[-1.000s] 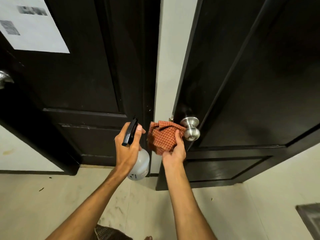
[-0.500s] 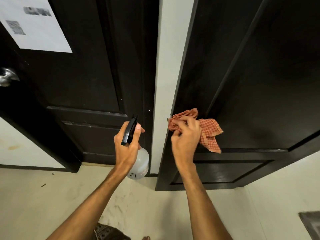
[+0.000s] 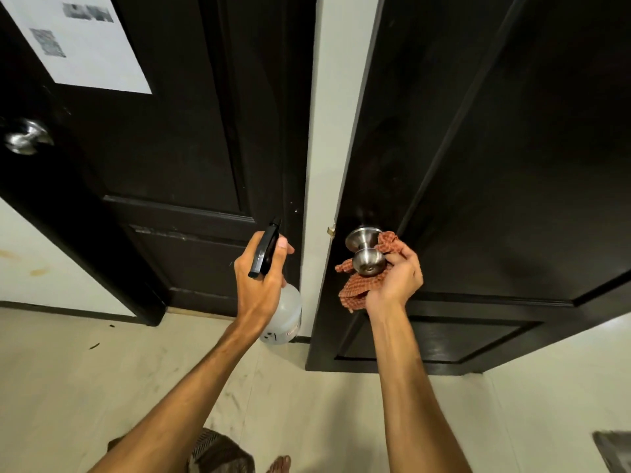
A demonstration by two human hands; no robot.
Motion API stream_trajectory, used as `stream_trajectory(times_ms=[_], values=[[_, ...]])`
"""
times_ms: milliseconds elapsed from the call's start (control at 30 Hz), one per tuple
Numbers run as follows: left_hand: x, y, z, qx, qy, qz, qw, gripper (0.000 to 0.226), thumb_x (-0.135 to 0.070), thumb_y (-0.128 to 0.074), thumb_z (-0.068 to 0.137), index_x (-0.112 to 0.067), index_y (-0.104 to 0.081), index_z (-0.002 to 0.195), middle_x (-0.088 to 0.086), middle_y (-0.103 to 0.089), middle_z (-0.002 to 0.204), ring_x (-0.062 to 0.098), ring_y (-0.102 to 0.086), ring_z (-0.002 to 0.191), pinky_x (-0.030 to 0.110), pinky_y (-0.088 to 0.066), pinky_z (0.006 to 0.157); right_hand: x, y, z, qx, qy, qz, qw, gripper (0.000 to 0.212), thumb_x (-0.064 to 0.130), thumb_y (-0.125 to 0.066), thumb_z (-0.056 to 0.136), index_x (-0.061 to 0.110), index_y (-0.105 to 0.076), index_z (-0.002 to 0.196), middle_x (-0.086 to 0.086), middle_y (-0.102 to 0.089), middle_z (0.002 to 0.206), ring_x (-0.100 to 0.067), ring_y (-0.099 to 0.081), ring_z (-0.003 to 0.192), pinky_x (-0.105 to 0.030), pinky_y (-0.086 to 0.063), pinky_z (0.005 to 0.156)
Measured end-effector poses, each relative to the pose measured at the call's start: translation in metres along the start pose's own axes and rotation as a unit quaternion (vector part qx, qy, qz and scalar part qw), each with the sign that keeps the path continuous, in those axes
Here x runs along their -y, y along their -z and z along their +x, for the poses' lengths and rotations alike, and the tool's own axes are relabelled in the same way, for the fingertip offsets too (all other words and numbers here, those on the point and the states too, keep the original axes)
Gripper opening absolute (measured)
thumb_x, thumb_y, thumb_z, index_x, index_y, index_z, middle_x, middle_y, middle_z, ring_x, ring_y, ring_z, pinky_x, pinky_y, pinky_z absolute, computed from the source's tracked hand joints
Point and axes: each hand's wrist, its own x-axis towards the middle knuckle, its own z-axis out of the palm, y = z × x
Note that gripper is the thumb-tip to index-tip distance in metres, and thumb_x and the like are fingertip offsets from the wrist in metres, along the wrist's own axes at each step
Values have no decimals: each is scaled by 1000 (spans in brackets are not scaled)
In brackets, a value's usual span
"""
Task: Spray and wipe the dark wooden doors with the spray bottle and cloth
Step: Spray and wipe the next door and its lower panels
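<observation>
Pale floor tiles (image 3: pixel 102 387) run up to two dark wooden doors, with a strip of light wall (image 3: pixel 327 97) between them; the left door (image 3: pixel 164 131) carries a white paper sheet (image 3: pixel 85 39) high up and a steel knob (image 3: pixel 27 136) at its far left; the right door (image 3: pixel 512 148) shows a small brass latch (image 3: pixel 330 230) on the edge beside the wall strip. My left grip (image 3: pixel 259 281) is curled tight round the neck of the spray bottle (image 3: pixel 285 312), thumb lying beside the black trigger head (image 3: pixel 264 250), which points up toward the left door; the clear bottle body hangs below the fist, in front of the wall strip. My right grip (image 3: pixel 396 278) is half closed, fingers cupped round the orange checked cloth (image 3: pixel 358 291); the cloth is bunched under and behind the right door's silver knob (image 3: pixel 367 257), pressed against it, one corner poking out on the knob's left and another above my fingers on its right; the knob's round face is bare. At the near edge I see a bare foot (image 3: pixel 280 464) on the floor.
</observation>
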Motion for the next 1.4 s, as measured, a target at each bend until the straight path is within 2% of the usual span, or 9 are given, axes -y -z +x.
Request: stream_trajectory(times_ms=[233,467,567,700,800,933,1000,1200,1400], values=[[-10,-15,-10,11,-2,-3,1000,6,-24,-57,106,-26,-63,105,-8,-71,92,15,-61,55,19,-51,51,-4,21,-2,37,-287,58,955,37,15,-44,103,8,-60,136,-24,-66,129,-38,-65,115,-54,-54,89],[-14,-12,-19,-2,9,22,1000,10,-27,-56,106,-35,-61,103,-19,-71,89,11,-63,56,18,-53,53,-17,21,-28,76,-316,115,939,33,13,-41,108,-5,-61,125,-23,-75,105,-32,-68,105,-42,-54,89],[-16,-5,-21,-18,14,19,1000,6,-28,-56,105,-28,-62,105,-13,-72,92,12,-61,54,17,-52,53,-21,33,-27,48,-231,72,969,31,14,-45,106,8,-61,132,-17,-72,116,-30,-66,109,-44,-55,85],[-16,5,-22,-38,13,19,999,8,-28,-57,106,-24,-63,107,-8,-72,92,14,-62,56,18,-52,53,-17,40,-26,-23,142,-34,989,28,3,-42,105,12,-61,123,-13,-66,125,-28,-64,116,-49,-55,97],[-14,8,-22,-46,15,31,998,13,-27,-57,106,-17,-63,111,-9,-71,91,14,-63,56,17,-53,54,-3,25,-26,108,369,-242,891,28,0,-47,103,5,-64,125,-8,-63,129,-17,-59,121,-36,-50,104],[-18,3,-27,-40,13,26,999,13,-30,-56,104,-20,-62,108,-14,-71,92,15,-63,58,16,-53,53,7,-4,-27,216,421,-647,598,33,8,-62,94,21,-72,123,-5,-51,146,-31,-39,137,-56,-41,108],[-19,1,-29,-35,12,20,999,7,-31,-56,103,-27,-62,105,-17,-70,91,16,-63,59,17,-53,53,9,-5,-25,228,418,-672,567,32,11,-62,94,21,-74,121,-5,-49,149,-34,-37,139,-56,-40,109],[-18,-2,-31,-41,10,14,999,9,-27,-57,105,-20,-63,108,-12,-71,90,12,-64,61,16,-53,54,24,24,-6,186,171,-345,904,25,11,-53,104,25,-71,113,-1,-58,131,-19,-59,121,-48,-51,107],[-15,-5,-30,-34,16,13,999,5,-26,-57,106,-25,-62,107,-10,-71,89,13,-63,58,16,-52,52,5,21,-32,146,-157,-64,975,47,24,-76,87,26,-57,130,-18,-62,129,-34,-65,108,-48,-56,84]])
